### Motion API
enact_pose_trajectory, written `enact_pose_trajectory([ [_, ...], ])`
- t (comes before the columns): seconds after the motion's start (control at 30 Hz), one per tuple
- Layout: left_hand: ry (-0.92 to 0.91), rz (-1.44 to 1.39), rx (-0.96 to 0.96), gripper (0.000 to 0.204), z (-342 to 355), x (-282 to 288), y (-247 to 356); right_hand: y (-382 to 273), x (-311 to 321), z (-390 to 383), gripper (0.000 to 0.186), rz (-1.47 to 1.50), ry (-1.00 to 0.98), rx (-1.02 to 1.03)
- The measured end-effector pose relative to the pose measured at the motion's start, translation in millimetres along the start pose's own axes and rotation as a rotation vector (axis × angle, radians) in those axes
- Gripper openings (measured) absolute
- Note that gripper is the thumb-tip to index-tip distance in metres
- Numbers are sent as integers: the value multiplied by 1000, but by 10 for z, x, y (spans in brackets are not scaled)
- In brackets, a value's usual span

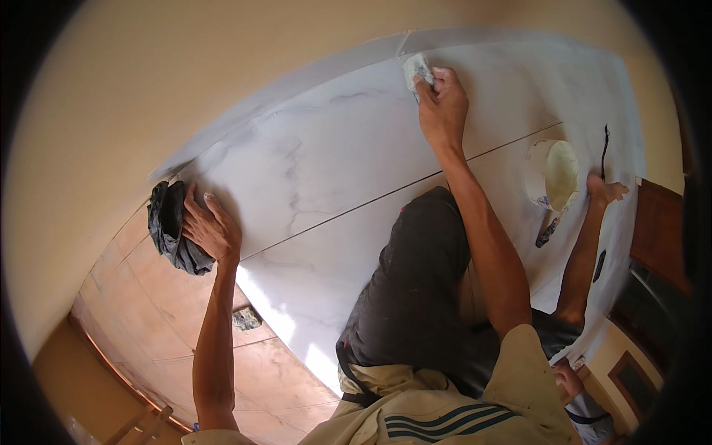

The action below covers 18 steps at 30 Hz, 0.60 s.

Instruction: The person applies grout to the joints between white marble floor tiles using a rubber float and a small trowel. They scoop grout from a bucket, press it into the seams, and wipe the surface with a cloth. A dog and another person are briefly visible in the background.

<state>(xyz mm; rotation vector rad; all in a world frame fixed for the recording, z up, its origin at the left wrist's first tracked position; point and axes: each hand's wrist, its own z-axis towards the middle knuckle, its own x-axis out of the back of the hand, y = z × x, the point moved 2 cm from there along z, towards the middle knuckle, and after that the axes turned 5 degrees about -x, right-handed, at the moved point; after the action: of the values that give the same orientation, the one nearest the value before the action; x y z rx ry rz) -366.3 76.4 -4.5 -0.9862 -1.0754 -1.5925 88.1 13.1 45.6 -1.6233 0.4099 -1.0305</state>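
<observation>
My right hand (443, 104) reaches far over a pale, marbled tile surface (334, 185). Its fingers grip a small whitish, paste-smeared pad (419, 70) near the wall edge; its exact kind is unclear. At the left, my left hand (213, 226) lies with fingers stretched out against a crumpled black plastic bag or cloth (174, 230), at the border of the pale and reddish tiles. Right of my dark-trousered knee stands a white bucket (555, 174) with a pale smeared inside. A dark-handled tool (549, 230), possibly a brush, lies beside it.
Cream walls (185, 52) rise beyond the tiles. Reddish tiles (163, 297) extend at left, with a small stained lump (246, 319) on them. A bare foot (608, 189) rests right of the bucket, near a black strip (605, 144). Part of another person (589, 415) shows at lower right.
</observation>
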Motion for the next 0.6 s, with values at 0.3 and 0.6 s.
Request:
enact_pose_trajectory([
  [0.3, -80, -49, 58, 64, 36, 32, 161, 30, -462, 57, 33, 163, 3, -141],
  [0.6, -22, -48, -25, 66, 61, -91, 159, -82, -546, 155, 28, 301, 190, -281],
])
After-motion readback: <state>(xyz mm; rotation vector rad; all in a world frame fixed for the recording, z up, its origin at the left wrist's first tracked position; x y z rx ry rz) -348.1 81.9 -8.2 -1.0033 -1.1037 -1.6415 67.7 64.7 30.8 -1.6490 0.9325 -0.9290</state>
